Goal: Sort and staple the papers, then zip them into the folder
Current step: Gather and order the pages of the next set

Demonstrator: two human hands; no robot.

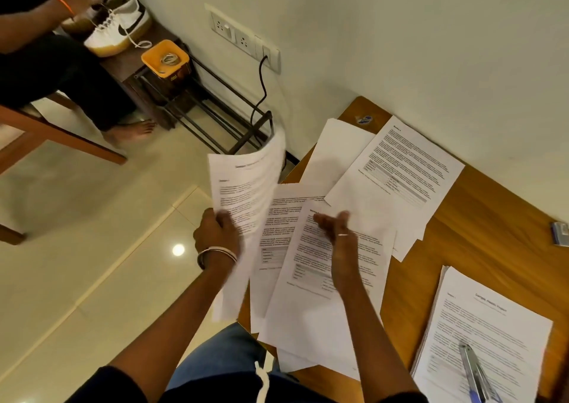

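Observation:
My left hand (215,233) grips a printed sheet (243,187) and holds it lifted off the table's left edge, its top curling over. My right hand (335,227) hovers open over several loose printed sheets (311,279) spread on the wooden table (480,218). More sheets (397,168) lie fanned toward the wall. A separate neat stack (480,335) lies at the near right with a stapler (474,375) resting on it. No folder is in view.
A small grey object (559,233) sits at the table's right edge. Left of the table stand a metal rack (215,116), an orange-lidded container (165,58) and a cable from wall sockets (240,38). Another person sits at the far left handling white shoes (118,28).

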